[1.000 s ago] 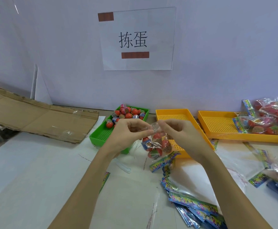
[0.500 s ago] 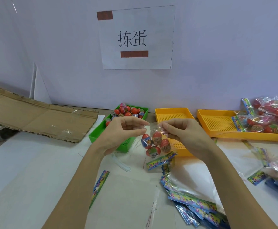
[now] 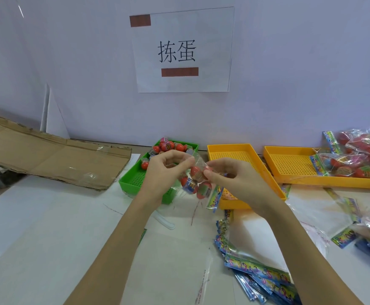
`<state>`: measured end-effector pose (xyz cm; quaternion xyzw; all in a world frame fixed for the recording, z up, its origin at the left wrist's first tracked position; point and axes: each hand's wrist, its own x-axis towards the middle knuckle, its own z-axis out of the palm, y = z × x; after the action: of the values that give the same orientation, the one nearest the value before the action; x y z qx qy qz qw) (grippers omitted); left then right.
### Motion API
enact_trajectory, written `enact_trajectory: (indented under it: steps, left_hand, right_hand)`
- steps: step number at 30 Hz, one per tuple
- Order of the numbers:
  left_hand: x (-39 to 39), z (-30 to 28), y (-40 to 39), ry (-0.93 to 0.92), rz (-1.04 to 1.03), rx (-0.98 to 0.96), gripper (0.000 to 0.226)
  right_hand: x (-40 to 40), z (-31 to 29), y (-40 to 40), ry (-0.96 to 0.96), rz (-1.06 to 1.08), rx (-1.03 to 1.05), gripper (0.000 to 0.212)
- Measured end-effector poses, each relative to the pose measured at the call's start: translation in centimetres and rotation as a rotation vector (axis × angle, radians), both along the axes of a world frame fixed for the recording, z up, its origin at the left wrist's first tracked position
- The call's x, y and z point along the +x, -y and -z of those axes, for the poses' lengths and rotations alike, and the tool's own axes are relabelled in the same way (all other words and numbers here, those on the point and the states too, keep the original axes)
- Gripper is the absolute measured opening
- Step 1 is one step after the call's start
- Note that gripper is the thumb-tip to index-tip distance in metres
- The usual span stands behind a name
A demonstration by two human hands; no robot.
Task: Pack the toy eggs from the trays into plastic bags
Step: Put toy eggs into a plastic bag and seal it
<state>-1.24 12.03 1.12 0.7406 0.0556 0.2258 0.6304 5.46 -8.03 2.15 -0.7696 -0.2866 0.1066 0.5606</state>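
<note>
A clear plastic bag [image 3: 196, 183] with several red toy eggs inside hangs above the table between my hands. My left hand [image 3: 165, 172] pinches the bag's top edge on the left. My right hand [image 3: 234, 181] pinches it on the right, fingers curled. A colourful header card [image 3: 213, 198] dangles at the bag's lower end. Behind my left hand stands a green tray [image 3: 133, 179] holding several loose red toy eggs [image 3: 168, 146] at its far end.
Two yellow trays, one [image 3: 232, 153] in the middle and one [image 3: 289, 161] to the right with filled bags [image 3: 359, 159] on it. A stack of empty bags [image 3: 258, 271] lies front right. Flattened cardboard [image 3: 47, 155] lies at the left. A paper sign [image 3: 183, 49] hangs on the wall.
My hands have drawn closer together at the bag's top. The bag with the eggs has tilted and bunched between them.
</note>
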Motion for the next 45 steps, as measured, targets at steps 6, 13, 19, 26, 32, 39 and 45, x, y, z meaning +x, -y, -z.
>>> enact_trajectory:
  steps: [6,13,19,26,32,39,45]
  left_hand:
    - [0.2,0.2,-0.2,-0.041,0.029,-0.079,0.019]
    - [0.4,0.2,0.5,0.143,-0.107,-0.050,0.021]
    - [0.3,-0.1,0.9,0.273,-0.194,0.089,0.007]
    - [0.1,0.0,1.2,0.293,-0.179,0.068,0.009]
    - [0.0,0.2,1.1,0.274,-0.146,0.085,0.013]
    - [0.4,0.1,0.9,0.319,-0.223,0.059,0.005]
    - [0.3,0.8,1.0,0.188,-0.137,0.018,0.034]
  right_hand:
    - [-0.4,0.0,-0.2,0.017,0.016,0.036,0.020]
    - [-0.6,0.0,-0.3,-0.278,0.003,0.239,0.032]
    - [-1.1,-0.3,-1.0,-0.333,0.075,0.336,0.033]
    - [-1.1,0.3,-1.8,-0.130,0.212,0.328,0.024]
    - [-0.3,0.2,-0.3,-0.044,0.186,0.206,0.014]
    - [-1.2,0.9,-3.0,-0.091,0.343,0.279,0.017]
    - [-1.2,0.6,-2.4,0.046,0.344,0.295,0.013]
